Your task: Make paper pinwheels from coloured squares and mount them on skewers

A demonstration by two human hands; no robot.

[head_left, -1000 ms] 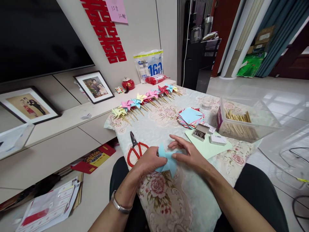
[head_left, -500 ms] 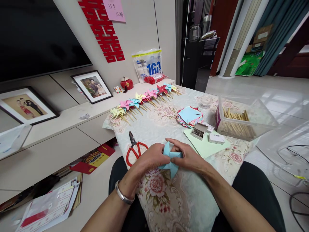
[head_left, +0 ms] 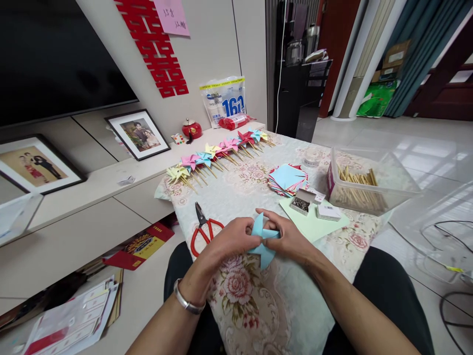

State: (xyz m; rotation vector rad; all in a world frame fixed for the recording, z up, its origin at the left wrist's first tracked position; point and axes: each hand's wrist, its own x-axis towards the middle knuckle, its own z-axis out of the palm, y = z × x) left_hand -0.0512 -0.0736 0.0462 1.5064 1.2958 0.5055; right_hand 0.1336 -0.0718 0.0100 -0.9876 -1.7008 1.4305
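Observation:
Between my two hands, over the near part of the table, is a light blue paper pinwheel (head_left: 264,257) with folded blades. My left hand (head_left: 238,237) pinches it from the left, thumb near its centre. From the right, my right hand (head_left: 290,237) grips it, thumb and fingers also close to the centre. Whether a pin sits between the fingertips cannot be made out. Red-handled scissors (head_left: 204,229) lie just beyond my left hand. Past my right hand, a small open box of pins (head_left: 302,202) rests on a pale green sheet (head_left: 314,224).
A stack of coloured paper squares (head_left: 288,177) lies mid-table. Finished pinwheels on sticks (head_left: 203,159) line the far left edge. At the right stands a clear plastic bin (head_left: 351,199) holding wooden sticks. A white cabinet (head_left: 144,172) with framed photos borders the table's left.
My right thumb has shifted slightly inward toward the pinwheel's centre, and its blades have turned a little. Both hands keep hold of it. The whole view has shifted slightly.

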